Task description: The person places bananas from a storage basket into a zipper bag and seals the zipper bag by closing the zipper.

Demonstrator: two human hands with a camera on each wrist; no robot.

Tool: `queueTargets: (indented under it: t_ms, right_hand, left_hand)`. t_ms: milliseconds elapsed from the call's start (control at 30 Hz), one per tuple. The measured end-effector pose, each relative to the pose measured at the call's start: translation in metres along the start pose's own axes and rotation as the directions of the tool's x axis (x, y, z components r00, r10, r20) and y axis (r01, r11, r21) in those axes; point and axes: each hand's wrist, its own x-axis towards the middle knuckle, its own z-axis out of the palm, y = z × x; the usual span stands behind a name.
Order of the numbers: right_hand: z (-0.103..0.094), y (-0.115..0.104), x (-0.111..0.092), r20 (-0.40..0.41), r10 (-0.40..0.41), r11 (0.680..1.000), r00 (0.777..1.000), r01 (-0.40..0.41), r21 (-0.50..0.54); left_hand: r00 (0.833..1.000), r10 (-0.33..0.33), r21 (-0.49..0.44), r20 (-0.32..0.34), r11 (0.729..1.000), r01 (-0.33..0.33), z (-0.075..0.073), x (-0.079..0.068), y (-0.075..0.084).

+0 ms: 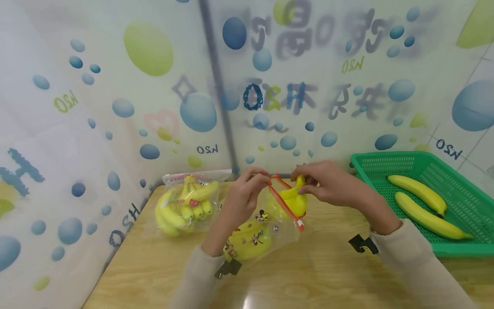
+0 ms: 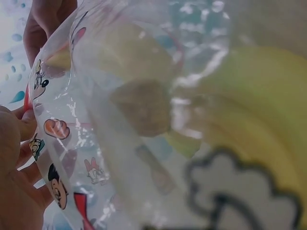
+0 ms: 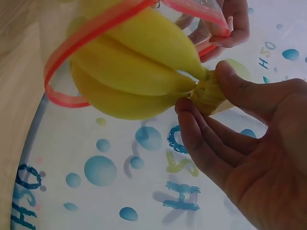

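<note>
A clear zip bag with a red edge and cartoon prints lies on the table, its mouth spread apart. My left hand pinches the bag's red rim, which the left wrist view shows along its fingertips. A bunch of bananas sits partly inside the mouth, and my right hand pinches its stem between thumb and fingers. More yellow bananas show through the plastic deeper in the bag.
To the left lies another clear zip bag packed with bananas. On the right, a green basket holds two single bananas. Behind the wooden table hangs a sheet with printed bubbles.
</note>
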Motion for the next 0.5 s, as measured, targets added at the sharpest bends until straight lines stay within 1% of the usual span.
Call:
queueTargets:
  t_ms: [200, 367, 500]
  right_hand:
    - [0.014, -0.002, 0.002, -0.047, -0.001, 1.000, 0.999, 0.002, 0.011]
    - [0.020, -0.006, 0.003, -0.036, 0.026, 0.998, 0.999, -0.024, 0.058]
    - [0.020, -0.006, 0.002, -0.031, 0.024, 0.995, 0.999, -0.021, 0.093]
  left_hand:
    - [1.000, -0.009, -0.004, 0.005, 1.000, 0.009, 0.000, 0.001, -0.001]
    - [1.000, -0.010, -0.007, 0.005, 1.000, 0.010, 0.001, 0.000, -0.002]
    - [1.000, -0.012, 0.000, -0.014, 1.000, 0.012, 0.002, 0.000, -0.004]
